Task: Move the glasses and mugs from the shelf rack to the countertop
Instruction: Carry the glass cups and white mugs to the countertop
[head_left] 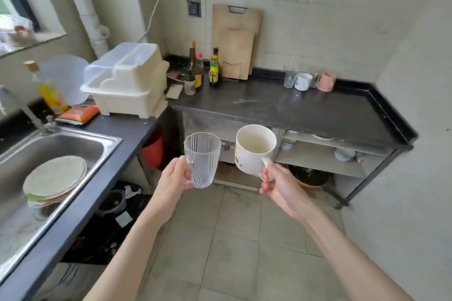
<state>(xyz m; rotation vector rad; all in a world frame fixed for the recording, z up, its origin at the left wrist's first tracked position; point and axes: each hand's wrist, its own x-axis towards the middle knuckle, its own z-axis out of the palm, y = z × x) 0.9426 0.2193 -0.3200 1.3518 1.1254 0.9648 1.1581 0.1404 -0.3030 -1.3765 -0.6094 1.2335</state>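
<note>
My left hand (175,176) grips the handle of a clear ribbed glass mug (201,160), held upright over the floor. A white mug (253,149) with brown stains hangs by its handle from my right hand (278,184), tilted slightly toward me. Both are in front of the black countertop (305,110). At the countertop's back stand a clear glass (289,78), a white mug (302,81) and a pink cup (326,81). The shelf rack (318,156) under the countertop holds bowls (344,154).
Sauce bottles (195,68) and cutting boards (236,41) stand at the back. A white dish drainer (127,80) sits at the corner. To the left is a sink (49,154) with stacked plates (55,178). A dark pan (310,176) lies under the rack.
</note>
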